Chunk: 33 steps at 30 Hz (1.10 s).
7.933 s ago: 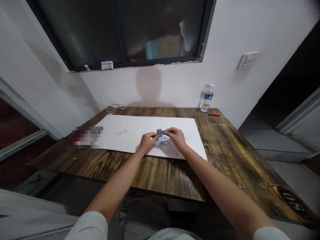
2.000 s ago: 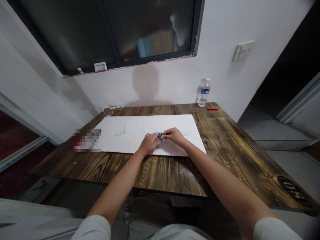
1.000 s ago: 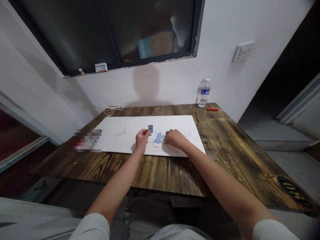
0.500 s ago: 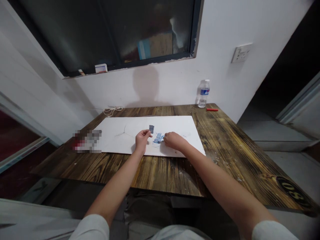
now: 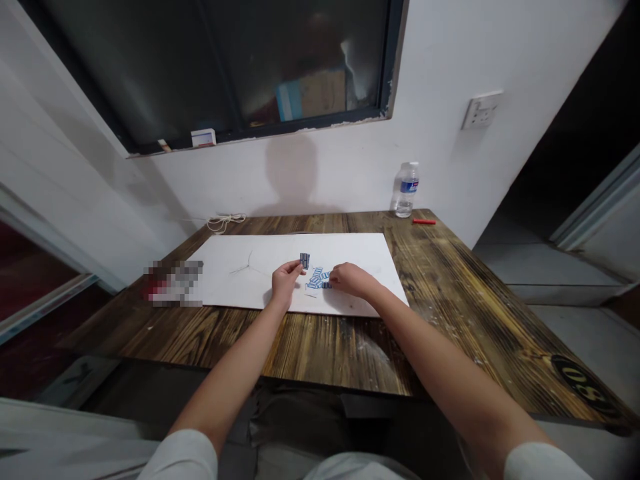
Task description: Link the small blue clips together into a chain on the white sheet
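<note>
from here i see my left hand [image 5: 285, 283] pinching one small blue-and-white printed piece [image 5: 305, 261] between thumb and forefinger, by its lower end, so that it stands up just above the surface. my right hand [image 5: 353, 280] is half curled, its fingertips [image 5: 336, 272] at the right side of a loose heap of matching pieces [image 5: 316, 280]. at this size i cannot tell whether it has hold of any. the heap lies between my hands on a white board [image 5: 350, 253], which sits on the dark burnt-wood desk [image 5: 350, 353].

the pieces look like thin card: very light, slightly stiff and easily nudged out of place. flat ones may be awkward to lift from the smooth board, so i would take each by a narrow edge with my fingertips rather than press down on the heap.

compared with the frame from about eight seconds back, when both hands clasped the pieces together, my hands are now apart. the pieces lie spread in a heap, with one held separately in my left hand.
</note>
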Motion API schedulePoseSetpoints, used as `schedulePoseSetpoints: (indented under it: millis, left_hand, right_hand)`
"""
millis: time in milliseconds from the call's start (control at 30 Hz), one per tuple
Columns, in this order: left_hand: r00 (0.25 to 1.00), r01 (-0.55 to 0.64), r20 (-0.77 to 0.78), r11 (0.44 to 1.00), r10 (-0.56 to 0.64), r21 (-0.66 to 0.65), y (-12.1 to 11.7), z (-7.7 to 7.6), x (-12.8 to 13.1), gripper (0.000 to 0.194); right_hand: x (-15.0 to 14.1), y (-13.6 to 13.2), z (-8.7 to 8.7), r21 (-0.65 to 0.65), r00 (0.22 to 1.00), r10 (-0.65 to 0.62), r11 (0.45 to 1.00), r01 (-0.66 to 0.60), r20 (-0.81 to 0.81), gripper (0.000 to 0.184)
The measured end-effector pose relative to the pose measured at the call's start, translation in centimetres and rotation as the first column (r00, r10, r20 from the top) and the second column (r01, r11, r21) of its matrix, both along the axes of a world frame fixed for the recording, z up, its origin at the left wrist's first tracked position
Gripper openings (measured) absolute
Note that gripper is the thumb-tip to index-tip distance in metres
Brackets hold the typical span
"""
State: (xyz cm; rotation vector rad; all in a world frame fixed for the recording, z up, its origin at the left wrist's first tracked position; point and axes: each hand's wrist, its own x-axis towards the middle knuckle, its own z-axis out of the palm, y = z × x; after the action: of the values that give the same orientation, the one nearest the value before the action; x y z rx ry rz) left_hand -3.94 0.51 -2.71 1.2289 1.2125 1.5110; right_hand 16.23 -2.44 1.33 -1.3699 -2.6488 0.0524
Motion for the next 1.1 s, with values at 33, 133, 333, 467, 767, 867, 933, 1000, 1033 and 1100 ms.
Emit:
schedulePoseSetpoints:
  millis: [33, 133, 333, 467, 767, 867, 933, 1000, 1033, 1100]
  left_hand:
    - [1.000, 0.002, -0.001, 1.000, -0.002, -0.005, -0.1, 0.1, 0.0, 0.038]
    - [1.000, 0.004, -0.009, 1.000, -0.004, -0.027, -0.3, 0.3, 0.2, 0.039]
    - [1.000, 0.022, -0.005, 0.998, -0.023, -0.056, -0.4, 0.3, 0.2, 0.041]
    - [0.999, 0.020, 0.029, 0.997, -0.017, -0.080, -0.2, 0.2, 0.1, 0.041]
    - [0.988, 0.150, 0.039, 0.985, -0.148, -0.081, -0.9, 0.9, 0.7, 0.035]
    - [0.985, 0.170, 0.031, 0.982, -0.168, -0.081, -1.0, 0.9, 0.8, 0.034]
    - [0.987, 0.157, 0.032, 0.984, -0.154, -0.080, -1.0, 0.7, 0.8, 0.034]
    - [0.990, 0.136, 0.043, 0.987, -0.133, -0.081, -0.8, 0.5, 0.7, 0.034]
    - [0.991, 0.128, 0.047, 0.988, -0.125, -0.083, -0.7, 0.5, 0.7, 0.034]
    - [0.992, 0.120, 0.047, 0.989, -0.117, -0.083, -0.6, 0.4, 0.6, 0.035]
  right_hand:
    - [-0.1, -0.1, 0.0, 0.003, 1.000, -0.008, 1.000, 0.008, 0.005, 0.021]
    - [-0.4, -0.3, 0.1, 0.013, 0.999, -0.035, 0.999, 0.034, 0.019, 0.019]
    - [0.1, 0.4, -0.3, -0.009, 0.994, -0.045, 0.999, 0.044, -0.101, 0.015]
    - [0.5, 1.0, -0.6, 0.004, 0.918, -0.035, 0.999, 0.040, -0.395, 0.011]
    - [-1.5, 1.5, -2.3, -0.329, 0.413, -0.256, 0.937, -0.115, -0.874, 0.018]
    - [-1.8, 1.6, -2.7, -0.337, 0.398, -0.276, 0.937, -0.092, -0.875, 0.019]
    - [-1.6, 1.6, -2.8, -0.321, 0.454, -0.284, 0.947, -0.003, -0.844, 0.019]
    - [-1.4, 1.5, -2.7, -0.273, 0.540, -0.282, 0.957, 0.100, -0.793, 0.019]
    - [-1.3, 1.5, -2.6, -0.242, 0.584, -0.274, 0.961, 0.133, -0.764, 0.018]
    - [-1.3, 1.2, -2.4, -0.195, 0.670, -0.238, 0.971, 0.140, -0.704, 0.017]
